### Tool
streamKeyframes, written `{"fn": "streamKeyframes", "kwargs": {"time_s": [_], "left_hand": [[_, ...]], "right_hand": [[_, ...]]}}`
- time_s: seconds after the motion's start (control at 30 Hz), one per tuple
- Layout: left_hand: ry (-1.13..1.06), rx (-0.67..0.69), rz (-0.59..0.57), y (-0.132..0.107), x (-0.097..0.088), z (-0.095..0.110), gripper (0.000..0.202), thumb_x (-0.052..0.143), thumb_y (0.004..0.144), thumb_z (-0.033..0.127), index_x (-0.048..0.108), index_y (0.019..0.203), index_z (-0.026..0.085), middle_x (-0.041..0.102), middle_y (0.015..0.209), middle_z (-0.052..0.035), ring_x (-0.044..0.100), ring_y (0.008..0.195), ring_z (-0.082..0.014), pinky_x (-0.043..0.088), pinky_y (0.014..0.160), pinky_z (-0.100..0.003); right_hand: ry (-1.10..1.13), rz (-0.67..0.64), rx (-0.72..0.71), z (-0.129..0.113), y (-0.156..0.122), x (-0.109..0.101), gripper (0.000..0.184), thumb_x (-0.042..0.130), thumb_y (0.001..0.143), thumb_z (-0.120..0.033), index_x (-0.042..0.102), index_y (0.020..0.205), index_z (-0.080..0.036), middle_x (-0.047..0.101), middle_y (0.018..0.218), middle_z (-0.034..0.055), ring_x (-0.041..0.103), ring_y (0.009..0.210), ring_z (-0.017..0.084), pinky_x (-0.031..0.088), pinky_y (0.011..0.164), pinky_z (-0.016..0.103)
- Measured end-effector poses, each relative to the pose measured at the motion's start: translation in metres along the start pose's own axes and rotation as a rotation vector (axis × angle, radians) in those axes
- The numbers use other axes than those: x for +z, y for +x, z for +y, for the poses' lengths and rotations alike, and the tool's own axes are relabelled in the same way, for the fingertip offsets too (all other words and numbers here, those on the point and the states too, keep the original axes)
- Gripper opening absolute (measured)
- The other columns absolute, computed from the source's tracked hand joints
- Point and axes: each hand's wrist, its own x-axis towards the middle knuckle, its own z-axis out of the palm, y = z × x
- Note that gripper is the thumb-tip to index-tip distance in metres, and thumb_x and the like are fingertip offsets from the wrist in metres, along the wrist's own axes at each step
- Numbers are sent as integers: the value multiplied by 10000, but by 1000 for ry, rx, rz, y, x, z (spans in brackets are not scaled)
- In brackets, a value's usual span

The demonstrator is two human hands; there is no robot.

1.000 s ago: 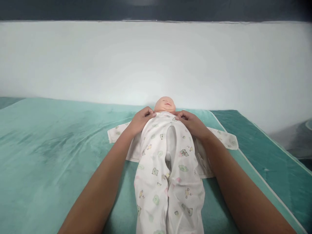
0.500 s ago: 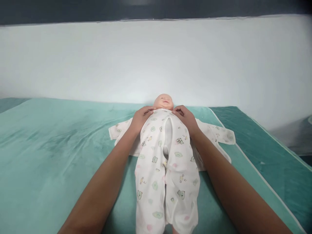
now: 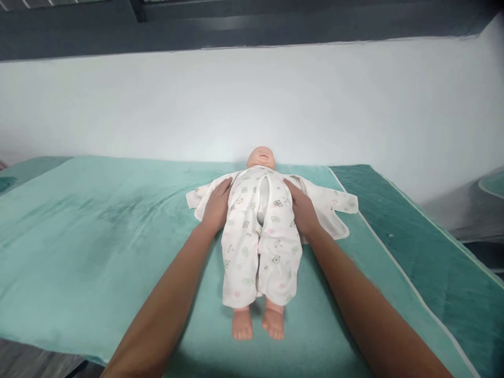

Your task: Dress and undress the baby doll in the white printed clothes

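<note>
A baby doll [image 3: 262, 157] lies on its back, head toward the wall, bare feet toward me. Printed white baby trousers [image 3: 244, 236] with a slit at the crotch cover its legs and reach up to its neck. Beneath the doll a white baby shirt [image 3: 328, 202] is spread, with its sleeves out to both sides. My left hand [image 3: 217, 206] rests flat along the left side of the trousers, fingers stretched toward the doll's head. Along the other side lies my right hand [image 3: 301, 206], fingers stretched and partly hidden by the trousers.
A light green cloth [image 3: 98, 236] covers the table, with a darker green cloth [image 3: 425, 236] on the right. Behind stands a white wall [image 3: 157, 105] with a dark band above it. Dark floor [image 3: 35, 359] shows at the lower left.
Both hands have left the top edge of the trousers by the doll's neck and slid down its sides, fingers now straightened. The view has shifted, and the doll's feet now show.
</note>
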Motion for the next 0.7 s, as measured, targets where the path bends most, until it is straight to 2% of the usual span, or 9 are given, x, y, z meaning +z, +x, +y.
{"fn": "streamKeyframes", "kwargs": {"time_s": [0.1, 0.17, 0.23, 0.3, 0.33, 0.4, 0.5, 0.57, 0.7], "left_hand": [[8, -17, 0, -36, -7, 14, 522, 424, 944, 304, 406, 1458, 213, 406, 1527, -84, 362, 1409, -237, 311, 1176, -423], [6, -37, 2, -62, -12, 23, 514, 436, 938, 279, 423, 1446, 201, 435, 1501, -98, 392, 1383, -246, 338, 1159, -436], [1, -84, 16, -85, -16, 29, 504, 428, 930, 232, 440, 1428, 166, 472, 1464, -123, 430, 1348, -254, 370, 1135, -441], [-5, -126, 37, -103, -19, 32, 484, 411, 918, 182, 469, 1398, 147, 515, 1415, -131, 470, 1305, -251, 403, 1106, -436], [-6, -138, 46, -110, -20, 33, 468, 405, 913, 163, 491, 1373, 149, 540, 1383, -128, 490, 1278, -248, 417, 1090, -434], [-6, -145, 50, -119, -23, 35, 422, 402, 911, 152, 538, 1310, 162, 593, 1304, -115, 531, 1210, -245, 444, 1047, -432], [-12, -130, 38, -123, -27, 36, 352, 403, 918, 164, 588, 1217, 176, 646, 1200, -99, 564, 1126, -243, 467, 986, -426], [-27, -119, 35, -123, -30, 38, 328, 406, 920, 168, 603, 1181, 182, 655, 1174, -90, 570, 1103, -238, 470, 965, -413], [-63, -123, 33, -123, -32, 38, 306, 412, 920, 169, 622, 1143, 184, 661, 1153, -82, 576, 1081, -233, 464, 952, -400]], "right_hand": [[45, 30, 35, -25, -44, -4, 485, 401, 967, -299, 441, 1450, -295, 467, 1500, 19, 409, 1395, 221, 330, 1160, 467], [46, 96, 49, -43, -76, -7, 464, 418, 965, -286, 454, 1427, -302, 486, 1482, 29, 424, 1384, 225, 346, 1145, 482], [47, 139, 1, -63, -104, -11, 406, 447, 954, -262, 504, 1355, -296, 508, 1456, 43, 459, 1352, 229, 383, 1113, 483], [29, 123, -82, -85, -124, -15, 307, 487, 937, -230, 561, 1232, -269, 550, 1396, 62, 501, 1302, 226, 418, 1073, 456], [15, 73, -119, -96, -131, -17, 258, 504, 928, -216, 577, 1172, -257, 589, 1330, 66, 537, 1250, 219, 444, 1036, 433], [-63, -126, -159, -118, -138, -20, 179, 552, 899, -195, 593, 1068, -241, 649, 1167, 54, 595, 1114, 209, 482, 941, 401], [-313, -415, -154, -148, -139, -19, 122, 636, 834, -197, 605, 950, -214, 664, 1000, 41, 600, 973, 239, 476, 828, 417], [-499, -477, -142, -162, -138, -14, 123, 655, 812, -206, 613, 927, -191, 662, 948, 58, 590, 936, 269, 459, 797, 438], [-713, -462, -129, -171, -140, 8, 137, 589, 826, -130, 626, 956, -152, 666, 918, 94, 588, 900, 281, 433, 785, 429]]}}
